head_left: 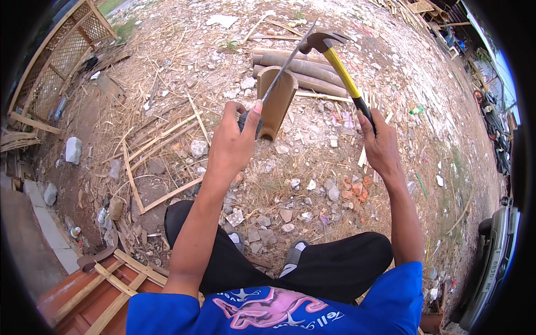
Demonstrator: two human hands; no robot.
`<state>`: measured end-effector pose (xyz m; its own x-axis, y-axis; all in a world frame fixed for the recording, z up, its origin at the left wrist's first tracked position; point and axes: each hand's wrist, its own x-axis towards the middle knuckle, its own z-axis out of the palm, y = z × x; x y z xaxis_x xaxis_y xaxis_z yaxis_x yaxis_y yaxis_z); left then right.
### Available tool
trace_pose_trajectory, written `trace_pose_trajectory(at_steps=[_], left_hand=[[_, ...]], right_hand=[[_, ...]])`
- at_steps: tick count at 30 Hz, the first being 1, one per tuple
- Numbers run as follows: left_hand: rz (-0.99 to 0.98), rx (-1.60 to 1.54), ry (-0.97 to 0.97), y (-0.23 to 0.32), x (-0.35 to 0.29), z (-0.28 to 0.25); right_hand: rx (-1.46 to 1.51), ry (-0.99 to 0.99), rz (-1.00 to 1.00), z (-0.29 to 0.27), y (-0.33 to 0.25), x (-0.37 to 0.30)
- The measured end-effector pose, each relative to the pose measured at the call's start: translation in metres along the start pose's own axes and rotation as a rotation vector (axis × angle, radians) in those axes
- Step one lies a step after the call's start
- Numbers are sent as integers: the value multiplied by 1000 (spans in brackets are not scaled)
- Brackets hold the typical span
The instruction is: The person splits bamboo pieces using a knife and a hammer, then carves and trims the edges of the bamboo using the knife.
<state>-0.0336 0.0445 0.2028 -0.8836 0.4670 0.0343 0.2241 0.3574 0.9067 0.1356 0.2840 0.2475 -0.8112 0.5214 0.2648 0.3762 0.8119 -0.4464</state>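
Left hand [233, 139] is closed round the dark handle [244, 124] of a long blade [285, 68]; right hand [381, 142] grips a yellow-and-black hammer [343, 71], its head near the blade's far end. Firm grips and a steady blade should serve best. Beyond, 1 half-round brown piece [274, 114] fronts far brown lengths [310, 67].

Rubble-strewn outdoor ground [268, 184] in daylight

I wear a bright blue shirt [357, 321] with short sleeves [399, 290], a pink figure [268, 308] and white lettering [322, 320] across its front, black trousers [340, 258] and grey footwear [293, 256] showing white patches.
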Motion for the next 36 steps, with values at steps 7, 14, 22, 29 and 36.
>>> trace_pose_trajectory(at_steps=[7,14,22,29,36], left_hand=[[39,38,12,7,-10,-1],[78,41,34,-4,-5,4],[-30,21,-40,10,-9,-1],[8,45,-25,3,-6,5],[-3,11,-12,4,-5,6]], right_hand=[[30,34,-25,-10,-12,-4],[108,140,-34,-23,-13,7],[218,209,-121,5,6,3],[72,53,89,28,15,-6],[194,152,40,23,11,-2]])
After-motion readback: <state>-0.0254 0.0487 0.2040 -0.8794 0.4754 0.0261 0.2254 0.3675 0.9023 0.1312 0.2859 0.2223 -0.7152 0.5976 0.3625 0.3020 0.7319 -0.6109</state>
